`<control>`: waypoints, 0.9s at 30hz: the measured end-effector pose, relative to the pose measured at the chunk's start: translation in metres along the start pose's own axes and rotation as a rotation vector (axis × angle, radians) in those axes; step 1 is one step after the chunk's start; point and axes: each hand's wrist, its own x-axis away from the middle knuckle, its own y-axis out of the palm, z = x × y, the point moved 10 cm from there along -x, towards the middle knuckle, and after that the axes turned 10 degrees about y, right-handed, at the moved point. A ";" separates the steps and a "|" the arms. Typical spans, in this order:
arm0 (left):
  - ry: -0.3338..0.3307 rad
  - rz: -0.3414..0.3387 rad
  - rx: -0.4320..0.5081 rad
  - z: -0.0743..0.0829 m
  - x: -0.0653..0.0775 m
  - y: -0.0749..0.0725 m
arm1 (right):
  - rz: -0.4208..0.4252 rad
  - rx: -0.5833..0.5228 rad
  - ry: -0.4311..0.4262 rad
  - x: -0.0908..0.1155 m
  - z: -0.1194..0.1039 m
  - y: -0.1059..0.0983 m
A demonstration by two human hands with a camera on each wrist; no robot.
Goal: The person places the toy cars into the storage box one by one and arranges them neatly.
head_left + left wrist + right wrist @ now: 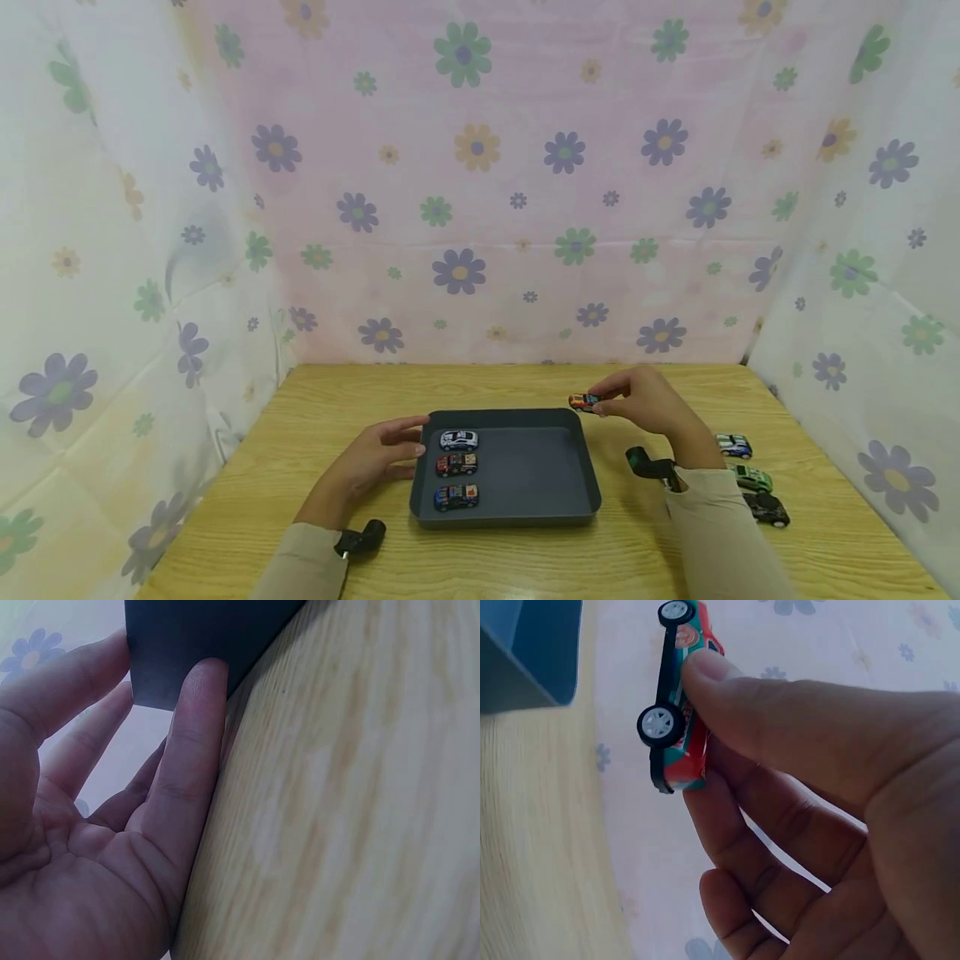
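A wood-grained table [510, 562] is being bordered at the back and both sides by pale, flower-printed cloth [517, 225].

Held car [676, 694]: red and teal, black wheels [660, 725] with whitish rims. Tray [525, 475]: plain dark grey. White car [459, 440] has dark markings; also a red-and-black car [456, 464], a blue-and-black car [456, 497], a green car [752, 478], a blue-and-white car [735, 446] and a black car [768, 509]. Desk [510, 575]: yellowish wood grain. Curtain [517, 100]: pink/white; purple, green, orange flowers [459, 272]. Sleeves [300, 567]: beige.
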 end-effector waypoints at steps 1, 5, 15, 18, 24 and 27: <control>-0.001 0.003 -0.002 0.000 0.000 0.000 | -0.004 -0.007 0.003 -0.001 -0.001 0.002; -0.006 0.016 -0.010 0.000 0.000 -0.002 | -0.020 -0.015 0.018 -0.005 -0.005 0.012; -0.003 0.019 -0.037 -0.002 0.000 -0.003 | -0.014 0.018 -0.019 -0.017 -0.026 0.027; 0.004 0.015 -0.042 -0.001 0.001 -0.003 | -0.014 0.016 -0.015 -0.021 -0.030 0.032; 0.009 0.013 -0.038 0.000 0.001 -0.003 | -0.041 -0.027 -0.021 -0.023 -0.040 0.047; 0.003 0.013 -0.036 0.001 0.001 -0.002 | -0.066 -0.026 -0.026 -0.025 -0.042 0.060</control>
